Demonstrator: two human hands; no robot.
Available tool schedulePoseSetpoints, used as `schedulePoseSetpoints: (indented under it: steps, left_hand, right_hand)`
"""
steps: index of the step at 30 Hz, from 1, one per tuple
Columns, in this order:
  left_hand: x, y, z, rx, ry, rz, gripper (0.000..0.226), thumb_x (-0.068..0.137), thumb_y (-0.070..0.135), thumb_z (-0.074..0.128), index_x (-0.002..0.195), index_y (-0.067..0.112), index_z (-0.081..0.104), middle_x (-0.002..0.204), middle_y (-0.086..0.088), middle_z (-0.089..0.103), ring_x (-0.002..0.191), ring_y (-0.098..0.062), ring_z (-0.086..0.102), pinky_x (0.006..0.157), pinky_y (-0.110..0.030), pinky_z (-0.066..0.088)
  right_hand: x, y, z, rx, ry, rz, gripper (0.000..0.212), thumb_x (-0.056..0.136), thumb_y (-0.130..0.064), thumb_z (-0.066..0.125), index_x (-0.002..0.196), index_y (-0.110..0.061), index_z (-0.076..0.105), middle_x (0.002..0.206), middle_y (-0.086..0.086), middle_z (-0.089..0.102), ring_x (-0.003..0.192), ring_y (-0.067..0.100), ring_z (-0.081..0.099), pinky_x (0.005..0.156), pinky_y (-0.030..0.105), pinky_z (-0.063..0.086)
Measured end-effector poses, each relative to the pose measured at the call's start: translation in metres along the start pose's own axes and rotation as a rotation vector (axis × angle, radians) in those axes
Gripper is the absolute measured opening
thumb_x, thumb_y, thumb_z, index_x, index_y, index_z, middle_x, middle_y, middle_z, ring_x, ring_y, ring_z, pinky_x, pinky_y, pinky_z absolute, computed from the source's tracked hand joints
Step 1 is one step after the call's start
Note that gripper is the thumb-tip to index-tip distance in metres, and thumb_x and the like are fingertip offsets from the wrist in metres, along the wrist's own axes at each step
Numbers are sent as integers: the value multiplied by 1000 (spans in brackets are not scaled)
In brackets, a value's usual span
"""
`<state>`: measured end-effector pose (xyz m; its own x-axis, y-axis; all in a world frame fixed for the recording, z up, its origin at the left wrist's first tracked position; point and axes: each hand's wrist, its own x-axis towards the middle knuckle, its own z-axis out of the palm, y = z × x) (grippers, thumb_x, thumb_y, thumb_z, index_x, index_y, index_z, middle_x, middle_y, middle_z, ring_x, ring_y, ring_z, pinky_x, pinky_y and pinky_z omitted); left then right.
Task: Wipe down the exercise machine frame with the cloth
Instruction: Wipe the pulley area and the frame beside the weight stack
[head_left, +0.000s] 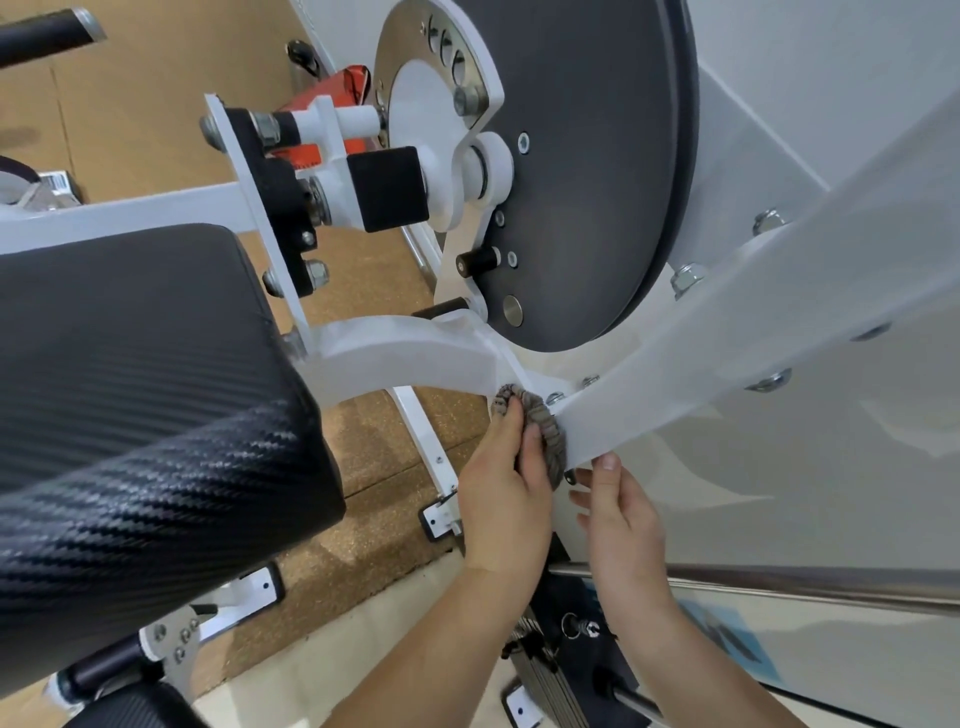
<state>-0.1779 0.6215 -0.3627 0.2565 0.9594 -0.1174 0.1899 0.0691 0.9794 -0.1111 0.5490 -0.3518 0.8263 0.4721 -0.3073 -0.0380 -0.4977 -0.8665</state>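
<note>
Low on the machine, where the curved white metal arm (415, 358) meets the broad white painted frame beam (727, 353), the wiping is under way. The left hand (506, 488) holds the bunched grey woven cloth (543, 423) under its fingers and presses it against the joint, just beside a pair of small bolts. The right hand (623, 519) holds nothing; its fingers are loosely spread and its thumb tip touches the beam's lower edge, seemingly to steady it. This looks like a mid-task pass over one junction, with the long sloping beam and the curved arm probably yet to be covered. The next stroke likely calls for sliding the cloth up along the beam's flat face while working around the raised hex nuts (688, 278), which could snag the soft fabric. The frame paint looks smooth and matt. The large dark grey disc (582, 171) above is flat and dull, and the black seat pad (130, 364) on the left carries a glossy carbon-weave texture. Speckled cork-brown floor (374, 447) lies beneath.
</note>
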Motion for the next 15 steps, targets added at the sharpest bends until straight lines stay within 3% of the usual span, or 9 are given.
schedulePoseSetpoints:
  steps: [2,4,8,11,15]
  left_hand:
    - [-4,13,5,-35,-24,-15,52,107,39,41,156,20,41,163,8,34,151,1,25,122,-14,18]
    - [-7,18,10,-38,-37,26,61,104,47,38,158,20,34,167,6,25,154,0,15,120,-9,12]
    - [0,2,9,37,-27,248,53,105,34,41,156,21,36,168,2,23,156,-7,17,126,-27,21]
    - [7,-19,10,90,-26,367,50,106,24,43,155,19,38,168,-1,24,155,-13,23,124,-30,28]
    - [-18,-6,17,-25,6,51,49,106,17,51,154,21,44,163,7,35,150,0,29,122,-26,28]
  right_hand:
    - [0,-1,0,-2,0,4,64,86,-87,36,113,-40,71,112,-10,76,109,11,71,103,49,54]
    - [-2,-2,0,-3,-3,-1,55,96,-75,38,115,-37,72,109,-11,77,108,11,71,102,49,55]
    - [-1,-1,-1,24,-15,3,58,89,-81,41,114,-39,72,110,-12,76,109,13,71,102,50,54]
    - [2,2,-4,54,-26,4,50,87,-79,43,105,-43,72,109,-12,76,108,15,72,103,51,54]
    - [2,-2,-5,78,-25,10,53,91,-78,46,109,-38,75,109,-11,77,108,15,72,103,50,54]
